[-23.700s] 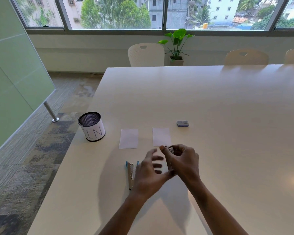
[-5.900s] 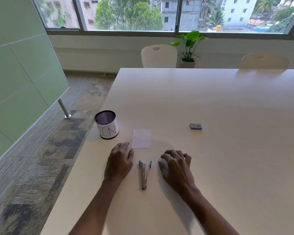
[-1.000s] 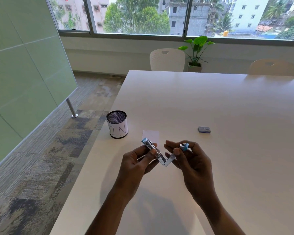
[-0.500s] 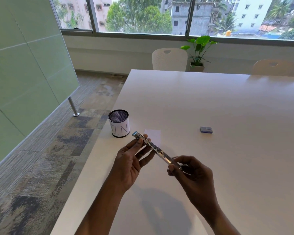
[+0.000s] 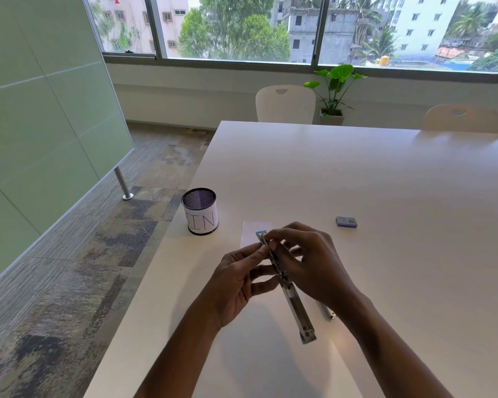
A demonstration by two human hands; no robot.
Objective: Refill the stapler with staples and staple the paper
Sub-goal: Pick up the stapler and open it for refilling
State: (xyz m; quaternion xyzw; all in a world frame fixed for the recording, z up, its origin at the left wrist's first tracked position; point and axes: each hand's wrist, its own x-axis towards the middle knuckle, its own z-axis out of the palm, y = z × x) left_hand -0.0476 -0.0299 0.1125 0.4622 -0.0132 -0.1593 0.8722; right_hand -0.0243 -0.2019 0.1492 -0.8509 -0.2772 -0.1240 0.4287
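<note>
Since loading seemingly needs its channel exposed, the left hand (image 5: 236, 280) and right hand (image 5: 314, 265) are pinching the silver-and-blue metal stapler (image 5: 292, 300) unfolded — held up right of the black mesh cup (image 5: 201, 211).

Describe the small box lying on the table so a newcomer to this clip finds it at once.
Start at the big white table. Beyond the right hand and off to its right, a small box lies by itself. It is flat, grey-blue and rectangular, unlike the white paper to its left or the round mesh cup marked BIN at the left edge.
</note>
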